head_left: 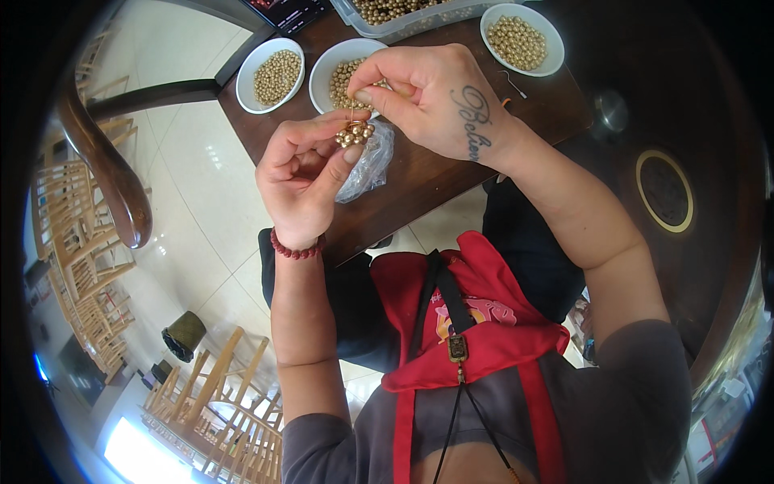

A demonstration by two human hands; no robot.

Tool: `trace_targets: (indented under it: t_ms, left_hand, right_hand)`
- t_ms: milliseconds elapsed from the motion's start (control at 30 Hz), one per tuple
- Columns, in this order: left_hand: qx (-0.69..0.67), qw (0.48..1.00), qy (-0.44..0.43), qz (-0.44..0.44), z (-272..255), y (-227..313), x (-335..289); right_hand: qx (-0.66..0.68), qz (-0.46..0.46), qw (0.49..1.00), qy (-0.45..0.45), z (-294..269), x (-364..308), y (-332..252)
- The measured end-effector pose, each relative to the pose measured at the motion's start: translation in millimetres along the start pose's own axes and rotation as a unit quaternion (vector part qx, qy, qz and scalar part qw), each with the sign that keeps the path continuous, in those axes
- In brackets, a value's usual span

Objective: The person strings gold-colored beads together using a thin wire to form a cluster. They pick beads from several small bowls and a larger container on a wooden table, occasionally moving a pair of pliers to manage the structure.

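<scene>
The left hand [302, 173] is pinching a cluster of gold beads [355, 135] between thumb and fingers; its other fingers curl in behind. Just above and to the right of it, the right hand [435, 93] is closed at the fingertips on what looks like a thin strand [351, 109] that runs down to the cluster. Whether that strand is thread or wire, or whether a loose bead sits in the pinch as well, is too small to tell.

For stringing work of this kind, the left hand should probably act as the vise: firm enough that the cluster cannot roll, light enough that the beads are not forced out of place. The right hand would do best to pull in line with the hole, smoothly and without jerks, since a sideways tug could kink the strand or let the beads spread. A short free length between the hands likely gives better control.

Working over the tabletop [427, 165] seems wise. The middle white bowl [319, 74], holding more beads, sits just beyond the left hand, so a dropped bead may land in it. The crumpled clear plastic bag [368, 173] lies just right of the left hand; keeping the strand off it should avoid snags.
</scene>
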State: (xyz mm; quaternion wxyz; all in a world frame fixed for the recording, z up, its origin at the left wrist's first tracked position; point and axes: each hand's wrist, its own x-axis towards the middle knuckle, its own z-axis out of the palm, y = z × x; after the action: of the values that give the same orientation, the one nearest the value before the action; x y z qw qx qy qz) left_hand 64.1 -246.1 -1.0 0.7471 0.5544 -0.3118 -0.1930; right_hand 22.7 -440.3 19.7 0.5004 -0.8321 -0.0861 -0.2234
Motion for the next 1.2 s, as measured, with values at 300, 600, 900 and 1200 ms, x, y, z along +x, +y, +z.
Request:
trace_targets:
  t_ms: [300, 600, 900, 1200]
  left_hand:
    - [0.048, 0.998, 0.041, 0.013, -3, 0, 2]
    - [0.014, 0.993, 0.119, -0.009, 2, -1, 2]
    - [0.095, 0.986, 0.134, 0.000, 8, -2, 0]
    - [0.293, 0.951, 0.055, 0.078, 5, -4, 3]
  right_hand:
    - [-0.011, 0.012, 1.000, 0.022, -3, 0, -5]
    - [-0.020, 0.006, 1.000, -0.012, -1, -8, -6]
    - [-0.034, -0.052, 0.998, -0.021, 11, -20, -8]
    - [0.044, -0.007, 0.999, -0.028, 9, -21, -13]
